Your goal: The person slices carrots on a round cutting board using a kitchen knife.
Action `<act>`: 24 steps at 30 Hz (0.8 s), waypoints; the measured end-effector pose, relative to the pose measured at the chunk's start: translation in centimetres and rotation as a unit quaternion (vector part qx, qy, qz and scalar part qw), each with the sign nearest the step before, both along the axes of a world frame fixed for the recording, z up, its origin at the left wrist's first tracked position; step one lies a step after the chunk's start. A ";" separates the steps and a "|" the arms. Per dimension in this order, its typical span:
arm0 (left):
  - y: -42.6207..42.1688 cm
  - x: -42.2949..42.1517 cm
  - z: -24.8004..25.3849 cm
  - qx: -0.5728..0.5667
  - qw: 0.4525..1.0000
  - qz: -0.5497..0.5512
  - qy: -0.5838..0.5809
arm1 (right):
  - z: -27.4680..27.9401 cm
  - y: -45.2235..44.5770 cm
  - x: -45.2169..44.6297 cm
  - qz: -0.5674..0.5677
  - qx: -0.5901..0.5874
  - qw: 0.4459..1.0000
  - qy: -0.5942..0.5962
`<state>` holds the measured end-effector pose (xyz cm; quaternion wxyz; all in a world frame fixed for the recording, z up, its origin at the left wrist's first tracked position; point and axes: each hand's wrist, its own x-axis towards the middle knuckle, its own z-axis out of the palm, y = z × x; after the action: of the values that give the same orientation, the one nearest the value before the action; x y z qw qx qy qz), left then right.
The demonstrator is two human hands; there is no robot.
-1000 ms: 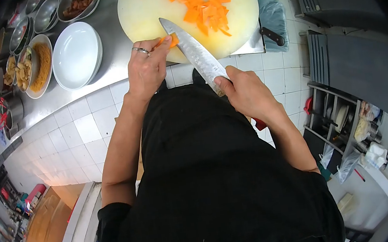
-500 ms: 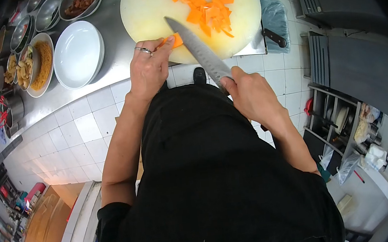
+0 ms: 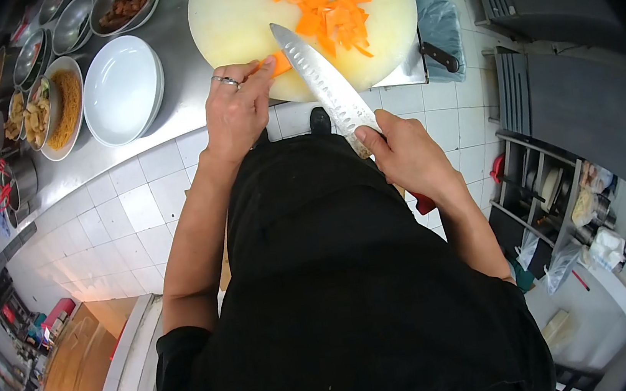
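A round, pale cutting board lies at the front edge of the steel counter. My left hand, with a ring on one finger, pinches an orange carrot piece near the board's lower edge. My right hand is closed around the handle of a large kitchen knife, most of the handle being hidden by the fingers. Its dimpled blade slants up and left over the board, just right of the held piece. Thin carrot slices lie in a loose pile beyond the blade.
Left of the board stand stacked white bowls, a bowl of orange-yellow shreds and a bowl of brown food. A second knife's black handle juts past the board's right side, near a bin with a clear bluish liner.
The knife blade has tilted, so its broad face now shows more and looks brighter. My left hand still holds the carrot piece in nearly the same place.
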<state>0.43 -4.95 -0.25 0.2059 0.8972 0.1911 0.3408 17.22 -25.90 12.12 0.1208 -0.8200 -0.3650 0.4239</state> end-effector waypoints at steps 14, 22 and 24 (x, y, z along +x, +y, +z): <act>-0.1 0.1 0.3 -0.011 1.000 0.000 0.005 | 0.3 -0.2 -0.7 0.036 -0.010 0.999 -0.026; -0.1 0.0 0.2 -0.011 1.000 0.000 0.008 | -0.4 0.4 -0.5 0.041 -0.008 0.999 -0.019; -0.1 0.0 0.2 -0.009 1.000 0.001 0.009 | -0.8 0.6 -0.5 0.041 0.010 0.999 -0.016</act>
<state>0.46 -5.02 -0.03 0.2115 0.8984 0.1967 0.3308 16.75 -25.33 11.28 0.1061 -0.8097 -0.4043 0.4118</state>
